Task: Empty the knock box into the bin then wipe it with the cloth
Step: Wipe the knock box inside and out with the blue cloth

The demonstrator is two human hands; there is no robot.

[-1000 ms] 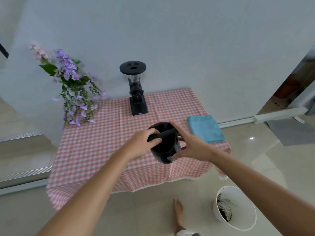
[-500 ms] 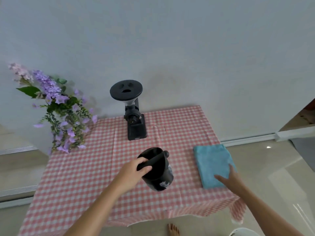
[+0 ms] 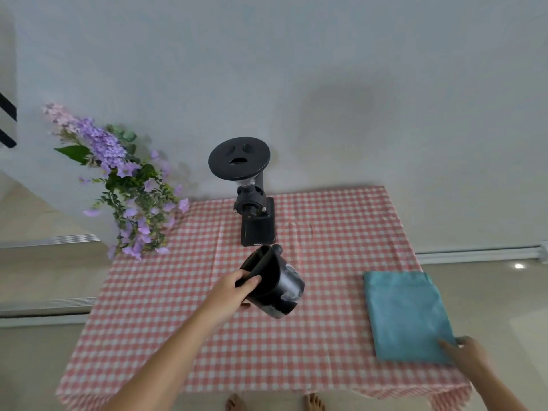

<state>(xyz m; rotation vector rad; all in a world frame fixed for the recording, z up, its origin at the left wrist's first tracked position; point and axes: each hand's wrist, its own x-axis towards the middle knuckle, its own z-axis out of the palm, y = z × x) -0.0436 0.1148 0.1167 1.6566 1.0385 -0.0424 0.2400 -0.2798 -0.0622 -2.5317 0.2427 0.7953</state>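
Observation:
The black knock box is tilted with its mouth turned toward me and to the left, held just above the middle of the checked table. My left hand grips its rim, thumb inside by the knock bar. The folded blue cloth lies flat near the table's right edge. My right hand rests on the cloth's near right corner, fingers pinching its edge. The bin is out of view.
A black coffee grinder stands at the back middle of the table against the white wall. Purple artificial flowers hang over the back left corner. My bare feet show below the table's front edge.
My right hand let go of the knock box and went right onto the blue cloth's near corner. The left hand keeps the box, now tilted further. The view rose, and the white bin dropped out of sight.

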